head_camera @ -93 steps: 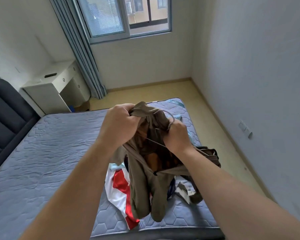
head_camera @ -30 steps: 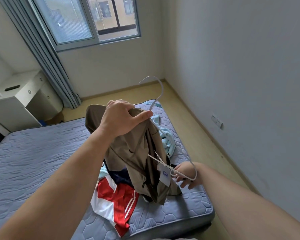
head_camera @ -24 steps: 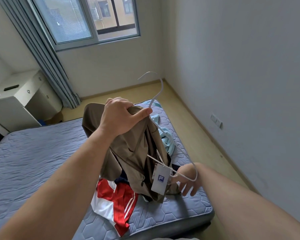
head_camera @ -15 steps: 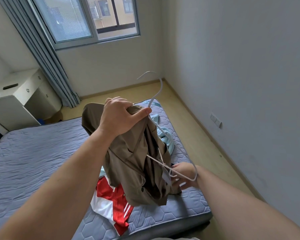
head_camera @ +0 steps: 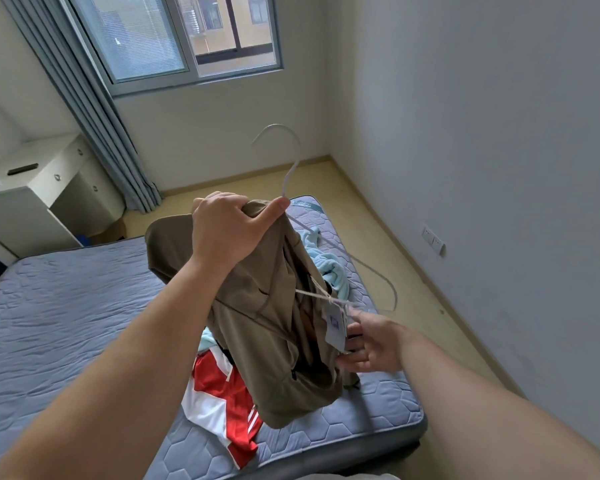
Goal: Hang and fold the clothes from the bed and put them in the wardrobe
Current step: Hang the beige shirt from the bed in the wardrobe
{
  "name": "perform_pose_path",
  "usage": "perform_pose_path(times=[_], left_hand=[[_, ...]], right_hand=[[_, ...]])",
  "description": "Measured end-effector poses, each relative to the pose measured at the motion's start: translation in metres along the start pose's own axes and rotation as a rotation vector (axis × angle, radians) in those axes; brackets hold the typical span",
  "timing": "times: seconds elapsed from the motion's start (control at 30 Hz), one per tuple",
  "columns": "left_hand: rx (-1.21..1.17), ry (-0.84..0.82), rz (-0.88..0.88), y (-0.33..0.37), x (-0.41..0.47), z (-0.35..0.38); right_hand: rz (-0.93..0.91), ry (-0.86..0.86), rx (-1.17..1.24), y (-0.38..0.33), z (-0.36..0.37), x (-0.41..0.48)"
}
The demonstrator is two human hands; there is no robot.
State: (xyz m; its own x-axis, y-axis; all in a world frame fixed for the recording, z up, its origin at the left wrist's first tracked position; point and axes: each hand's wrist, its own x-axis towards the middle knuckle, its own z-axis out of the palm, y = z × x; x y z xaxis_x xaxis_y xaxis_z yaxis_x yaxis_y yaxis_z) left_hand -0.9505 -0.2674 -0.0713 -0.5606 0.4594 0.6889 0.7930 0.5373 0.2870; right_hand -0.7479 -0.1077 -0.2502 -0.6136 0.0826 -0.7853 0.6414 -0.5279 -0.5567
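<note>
Olive-brown fabric jacket, a thin white wire hanger partly inside, is dangling above the grey quilted bed.
Left hand is gripping its top; right hand, fingers loosely straight, is touching the white paper tag at 4 o'clock.

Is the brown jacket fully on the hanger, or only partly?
Only partly: one arm of the hanger sticks out bare, outside the brown jacket.
</note>
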Motion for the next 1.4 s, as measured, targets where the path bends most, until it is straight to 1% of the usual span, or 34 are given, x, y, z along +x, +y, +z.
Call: perform_pose_path(times=[0.07, 0.17, 0.2, 0.23, 0.3, 0.4, 0.53, 0.6, 0.63, 0.7, 0.83, 0.9, 1.03, 1.1, 1.17, 1.2, 1.23, 1.33, 1.4], left_hand=[[0.041, 0.014, -0.071, -0.002, -0.001, 0.001], [0.078, -0.002, -0.144, -0.005, -0.001, 0.005], [0.092, -0.014, -0.157, -0.005, -0.001, 0.006], [0.106, -0.026, -0.167, -0.005, -0.001, 0.008], [0.124, -0.038, -0.179, -0.005, -0.002, 0.011], [0.108, -0.033, -0.199, -0.002, -0.002, 0.016], [0.132, -0.023, -0.199, -0.001, 0.0, 0.017], [0.146, -0.02, -0.189, -0.001, 0.0, 0.016], [0.151, -0.022, -0.189, -0.002, 0.0, 0.016], [0.166, -0.03, -0.188, -0.003, -0.001, 0.016], [0.145, -0.042, -0.193, -0.004, -0.001, 0.017], [0.121, -0.028, -0.202, -0.004, 0.001, 0.016], [0.134, -0.016, -0.217, -0.006, 0.003, 0.011], [0.117, -0.023, -0.243, -0.007, 0.004, 0.01], [0.099, -0.026, -0.262, -0.007, 0.004, 0.009], [0.089, -0.026, -0.266, -0.006, 0.004, 0.009], [0.078, -0.027, -0.269, -0.005, 0.004, 0.008], [0.047, -0.036, -0.282, -0.001, 0.003, 0.008], [0.024, -0.029, -0.292, 0.001, 0.002, 0.008]], right_hand=[[-0.019, -0.001, 0.141, -0.002, -0.002, -0.001], [-0.102, 0.09, 0.284, -0.007, 0.002, -0.004], [-0.15, 0.131, 0.285, -0.008, 0.005, -0.003], [-0.208, 0.17, 0.258, -0.01, 0.008, -0.003], [-0.327, 0.218, 0.129, -0.013, 0.014, -0.003], [-0.421, 0.169, -0.029, -0.017, 0.023, -0.004], [-0.447, 0.177, -0.181, -0.022, 0.032, -0.005], [-0.483, 0.136, -0.223, -0.027, 0.034, -0.008], [-0.503, 0.094, -0.208, -0.03, 0.034, -0.012], [-0.515, 0.029, -0.106, -0.04, 0.036, -0.022], [-0.533, 0.001, 0.117, -0.062, 0.037, -0.031], [-0.534, 0.0, 0.159, -0.067, 0.035, -0.03], [-0.412, -0.031, -0.079, -0.051, 0.028, -0.023], [-0.362, -0.014, -0.133, -0.04, 0.025, -0.018], [-0.353, 0.026, -0.255, -0.035, 0.026, -0.016], [-0.366, 0.03, -0.281, -0.034, 0.028, -0.015], [-0.404, 0.017, -0.254, -0.034, 0.03, -0.014], [-0.571, 0.009, -0.047, -0.036, 0.038, -0.015], [-0.639, 0.051, -0.01, -0.038, 0.043, -0.016]])
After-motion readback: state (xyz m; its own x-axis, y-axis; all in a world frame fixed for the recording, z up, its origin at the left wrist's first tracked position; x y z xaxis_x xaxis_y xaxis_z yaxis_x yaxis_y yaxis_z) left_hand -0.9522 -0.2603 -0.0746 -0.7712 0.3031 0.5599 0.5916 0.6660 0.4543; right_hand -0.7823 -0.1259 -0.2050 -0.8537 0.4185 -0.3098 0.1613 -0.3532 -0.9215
